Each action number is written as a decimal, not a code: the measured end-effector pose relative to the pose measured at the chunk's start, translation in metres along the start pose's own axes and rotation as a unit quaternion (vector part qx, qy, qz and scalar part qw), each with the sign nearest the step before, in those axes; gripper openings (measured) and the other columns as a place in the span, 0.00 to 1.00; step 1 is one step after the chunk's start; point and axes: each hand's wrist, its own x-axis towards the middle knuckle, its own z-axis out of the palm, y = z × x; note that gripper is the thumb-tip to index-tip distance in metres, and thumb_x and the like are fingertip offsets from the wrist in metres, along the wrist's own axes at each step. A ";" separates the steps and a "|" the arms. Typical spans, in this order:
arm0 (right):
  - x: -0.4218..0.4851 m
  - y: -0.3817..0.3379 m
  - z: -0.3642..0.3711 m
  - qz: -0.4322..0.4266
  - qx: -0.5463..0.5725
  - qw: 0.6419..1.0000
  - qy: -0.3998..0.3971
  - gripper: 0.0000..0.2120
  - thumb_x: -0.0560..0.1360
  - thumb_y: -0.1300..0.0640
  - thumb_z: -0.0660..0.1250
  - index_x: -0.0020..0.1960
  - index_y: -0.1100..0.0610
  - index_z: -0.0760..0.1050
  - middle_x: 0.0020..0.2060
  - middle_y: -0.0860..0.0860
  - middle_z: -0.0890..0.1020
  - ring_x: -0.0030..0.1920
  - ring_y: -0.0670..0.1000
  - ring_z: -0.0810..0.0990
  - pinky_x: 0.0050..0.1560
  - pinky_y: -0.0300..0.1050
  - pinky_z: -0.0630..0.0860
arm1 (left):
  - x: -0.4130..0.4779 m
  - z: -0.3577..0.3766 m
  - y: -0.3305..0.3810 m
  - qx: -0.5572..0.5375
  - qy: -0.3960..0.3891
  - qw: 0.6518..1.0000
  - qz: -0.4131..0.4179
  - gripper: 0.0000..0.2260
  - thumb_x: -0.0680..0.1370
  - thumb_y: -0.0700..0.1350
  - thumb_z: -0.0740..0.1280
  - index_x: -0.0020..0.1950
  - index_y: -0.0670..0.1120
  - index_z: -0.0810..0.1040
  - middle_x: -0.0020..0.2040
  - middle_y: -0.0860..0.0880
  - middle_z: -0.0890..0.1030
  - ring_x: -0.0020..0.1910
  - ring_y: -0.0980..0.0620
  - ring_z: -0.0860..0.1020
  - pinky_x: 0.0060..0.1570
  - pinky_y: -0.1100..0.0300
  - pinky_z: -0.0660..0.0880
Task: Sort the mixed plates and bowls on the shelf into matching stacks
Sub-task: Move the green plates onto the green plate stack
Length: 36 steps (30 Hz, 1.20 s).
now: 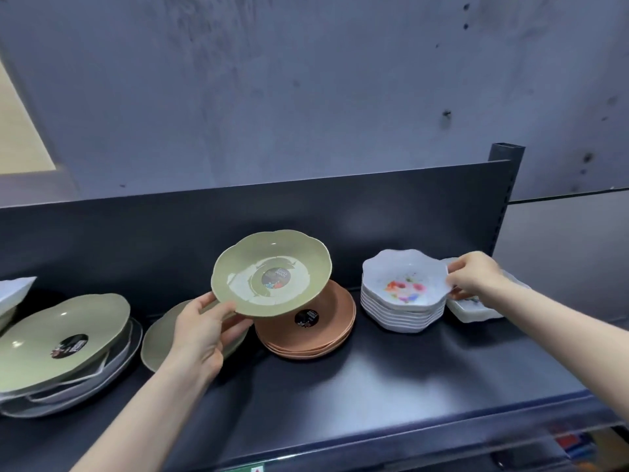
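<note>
My left hand [200, 332] grips the near rim of a green scalloped plate [272, 272], lifted and tilted above a stack of orange plates [326, 332]. Another green plate [153, 338] lies on the shelf under that hand. At the right, my right hand [473, 275] pinches the right rim of the top white floral bowl [405, 277], which sits on a stack of matching white bowls [401, 318]. A green plate [61, 338] tops a mixed pile of white plates [112, 373] at the far left.
The dark shelf [391, 376] has a dark back panel [340, 206] and an upright post [503, 199] at the right. A white rectangular dish [473, 310] lies right of the bowl stack. A white dish [13, 291] shows at the far left edge.
</note>
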 end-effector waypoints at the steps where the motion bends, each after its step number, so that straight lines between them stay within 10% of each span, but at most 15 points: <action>1: 0.000 0.003 0.004 -0.007 -0.020 1.000 0.001 0.09 0.63 0.73 0.62 0.31 0.64 0.78 0.25 0.57 0.79 0.25 0.56 0.83 0.33 0.44 0.79 | -0.001 0.002 -0.002 0.002 0.001 1.000 0.000 0.21 0.76 0.29 0.64 0.68 0.36 0.69 0.52 0.44 0.80 0.43 0.48 0.82 0.29 0.60 0.81; 14: 0.027 0.015 0.017 -0.157 -0.232 0.960 0.018 0.06 0.61 0.69 0.64 0.31 0.60 0.78 0.31 0.57 0.82 0.36 0.61 0.79 0.33 0.45 0.73 | -0.008 0.002 -0.020 0.010 0.024 1.000 0.000 0.21 0.75 0.29 0.64 0.68 0.37 0.70 0.61 0.40 0.79 0.47 0.44 0.82 0.30 0.60 0.81; 18: -0.002 -0.023 0.033 -0.232 -0.126 0.964 0.026 0.09 0.69 0.65 0.65 0.42 0.58 0.84 0.41 0.53 0.85 0.45 0.57 0.82 0.41 0.43 0.76 | -0.014 0.000 -0.023 0.016 0.038 0.999 -0.003 0.21 0.75 0.29 0.63 0.68 0.37 0.69 0.60 0.40 0.79 0.44 0.46 0.81 0.31 0.58 0.82; 24: -0.071 -0.087 0.087 -0.146 0.140 0.940 -0.276 0.06 0.73 0.60 0.69 0.41 0.62 0.82 0.32 0.57 0.82 0.31 0.52 0.78 0.32 0.39 0.79 | -0.032 -0.015 -0.020 0.041 0.029 0.999 0.008 0.16 0.74 0.29 0.65 0.60 0.40 0.73 0.49 0.43 0.83 0.43 0.46 0.82 0.32 0.58 0.82; 36: -0.142 -0.165 0.155 -0.111 0.124 0.959 -0.228 0.07 0.67 0.75 0.66 0.36 0.69 0.81 0.23 0.54 0.76 0.24 0.50 0.70 0.25 0.39 0.71 | -0.014 -0.112 0.040 0.094 0.020 0.994 0.048 0.18 0.73 0.28 0.66 0.61 0.38 0.74 0.54 0.41 0.81 0.47 0.47 0.82 0.37 0.59 0.83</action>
